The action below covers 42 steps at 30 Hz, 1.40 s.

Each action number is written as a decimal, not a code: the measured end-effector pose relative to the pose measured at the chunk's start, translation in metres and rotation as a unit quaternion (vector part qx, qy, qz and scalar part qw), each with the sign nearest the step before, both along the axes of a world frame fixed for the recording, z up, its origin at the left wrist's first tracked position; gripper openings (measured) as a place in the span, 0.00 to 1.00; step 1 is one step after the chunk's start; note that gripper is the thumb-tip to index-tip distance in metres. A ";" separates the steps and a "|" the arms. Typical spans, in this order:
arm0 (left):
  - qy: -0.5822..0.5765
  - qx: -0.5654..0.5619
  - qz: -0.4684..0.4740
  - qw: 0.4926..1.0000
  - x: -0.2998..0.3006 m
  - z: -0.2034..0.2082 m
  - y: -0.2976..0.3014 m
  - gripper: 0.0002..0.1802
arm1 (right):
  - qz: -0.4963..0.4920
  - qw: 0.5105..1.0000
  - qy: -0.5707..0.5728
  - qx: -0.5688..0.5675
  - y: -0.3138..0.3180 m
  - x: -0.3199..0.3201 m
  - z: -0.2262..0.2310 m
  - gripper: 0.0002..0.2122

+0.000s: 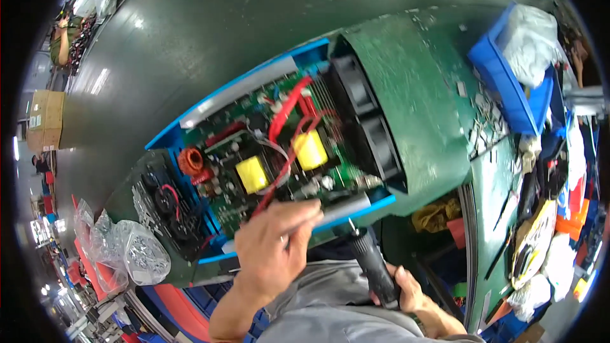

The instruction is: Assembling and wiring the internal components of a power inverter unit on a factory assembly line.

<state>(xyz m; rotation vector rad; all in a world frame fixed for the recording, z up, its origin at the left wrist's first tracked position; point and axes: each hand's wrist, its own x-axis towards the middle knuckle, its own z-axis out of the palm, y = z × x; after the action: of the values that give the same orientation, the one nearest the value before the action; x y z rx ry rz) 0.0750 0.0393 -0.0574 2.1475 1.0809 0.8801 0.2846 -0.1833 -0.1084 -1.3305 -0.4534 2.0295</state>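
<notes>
A blue metal case (381,202) lies open in front of me, a green circuit board (222,206) inside it. The board carries two yellow-wrapped transformers (311,150), a copper-coloured coil (190,161) and red wires (289,109). Two black fans (381,146) sit at its right end. My left hand (270,248) is over the case's near wall, fingers stretched out and thumb apart; whether it touches the wall is unclear. My right hand (406,289) grips a black electric screwdriver (375,263), its bit pointing up at the near wall.
A green sheet (413,101) lies right of the fans. Beyond are small metal pieces (486,124) and a blue bin (502,82) with a white bag. On the left lie black parts with wires (166,206) and clear plastic bags (143,254). A cardboard box (46,121) stands farther left.
</notes>
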 end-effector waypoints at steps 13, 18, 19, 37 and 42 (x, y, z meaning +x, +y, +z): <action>0.025 -0.076 -0.027 0.996 -0.015 0.011 0.000 0.23 | 0.044 0.991 0.063 -0.111 -0.002 0.012 0.031 0.49; -0.001 -0.082 -0.058 0.995 -0.018 0.010 0.005 0.21 | 0.020 0.995 0.031 -0.092 -0.013 0.003 0.029 0.49; -0.028 -0.065 -0.083 0.994 -0.020 0.007 0.006 0.19 | -0.065 0.991 0.025 -0.116 -0.025 -0.005 0.028 0.41; -0.004 -0.054 -0.059 0.997 -0.017 0.008 0.001 0.23 | -0.060 0.989 -0.003 -0.137 -0.015 -0.017 0.022 0.50; -0.026 -0.087 -0.058 0.994 -0.017 0.013 0.002 0.22 | -0.096 0.982 0.023 -0.163 -0.028 -0.018 0.015 0.50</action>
<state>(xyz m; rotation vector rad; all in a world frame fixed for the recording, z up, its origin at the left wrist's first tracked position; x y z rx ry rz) 0.0581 0.0408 -0.0440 2.0110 0.9599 0.7553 0.2669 -0.2117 -0.0934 -1.4503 0.0334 2.0250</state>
